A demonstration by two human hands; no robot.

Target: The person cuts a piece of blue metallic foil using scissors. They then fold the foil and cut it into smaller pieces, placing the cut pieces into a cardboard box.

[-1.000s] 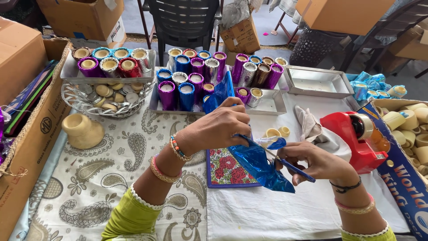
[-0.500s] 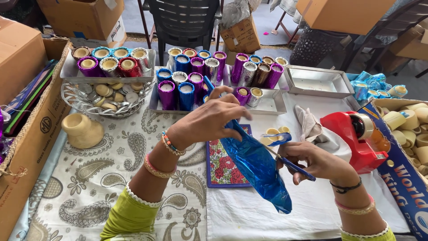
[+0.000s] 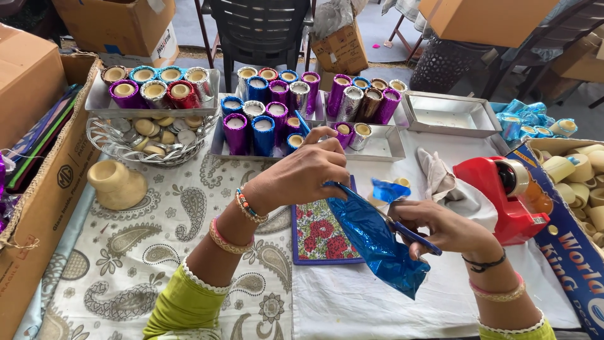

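Foil (image 3: 377,245): a blue shiny sheet is held above the floral mat (image 3: 318,234), hanging down over the white cloth (image 3: 352,302).
Right hand (image 3: 440,228): closed around blue-handled scissors (image 3: 402,230), whose blades are set into the foil just right of the mat.
Left hand (image 3: 308,173): the foil's top edge is pinched between fingertips, above the mat's upper edge.
Tape dispenser (image 3: 509,198): red, seen well right of the mat.
Wooden cup (image 3: 113,184): placed well left of the mat.
Trays (image 3: 384,148): foil-wrapped candles (image 3: 264,132) are ranged behind the mat.
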